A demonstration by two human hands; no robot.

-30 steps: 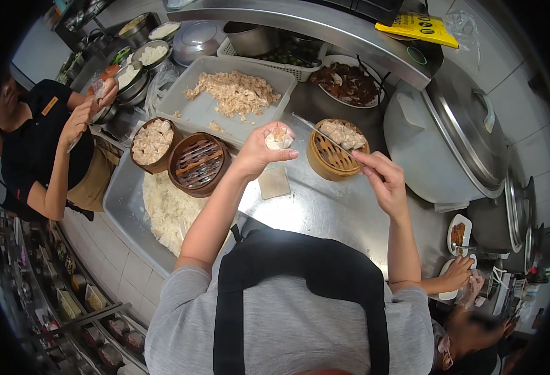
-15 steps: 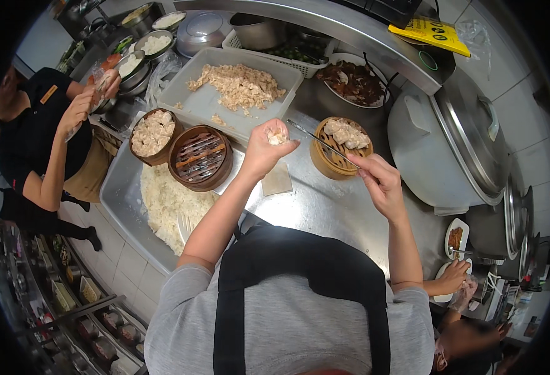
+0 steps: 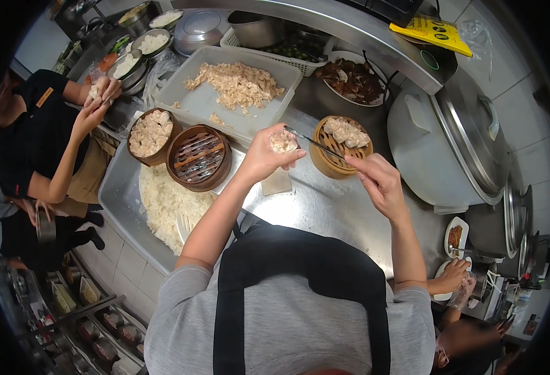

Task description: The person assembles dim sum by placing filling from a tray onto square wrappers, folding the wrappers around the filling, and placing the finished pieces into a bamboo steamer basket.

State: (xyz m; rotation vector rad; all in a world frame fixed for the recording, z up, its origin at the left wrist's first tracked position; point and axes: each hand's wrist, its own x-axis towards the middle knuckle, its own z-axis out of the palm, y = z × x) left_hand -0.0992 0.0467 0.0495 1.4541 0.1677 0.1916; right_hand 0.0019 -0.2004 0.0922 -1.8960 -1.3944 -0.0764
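1. Stainless-steel counter (image 3: pixel 343 228): bearing the whole station. A translucent rectangular plastic tub (image 3: pixel 292 92) is sitting beyond the left hand, holding pale minced filling (image 3: pixel 240 84).
2. Round light-bamboo steamer (image 3: pixel 332 167): standing beyond and between the hands, closer to the right; a cluster of pale pleated dumplings (image 3: pixel 346 132) is lying on the far part of its slats.
3. Left hand (image 3: pixel 266 155): cupping, fingers curling around one dumpling, thumb lying along its near side. Right hand (image 3: pixel 380 181): pinching the near end of a thin silver metal spatula (image 3: pixel 317 144) between thumb and fingers.
4. Spatula: slanting across the steamer's near side, tip reaching the dumpling's upper edge; whether it is touching, cannot tell. Working well here probably means pressing lightly, flat side down, while the cupping hand is turning and supporting the wrapper, so nothing is tearing or spilling.
5. Small pale dumpling with filling showing on top (image 3: pixel 283 143): sitting inside the left-hand grip, ringed by thumb and fingers, well apart from the right fingers, just left of the steamer.
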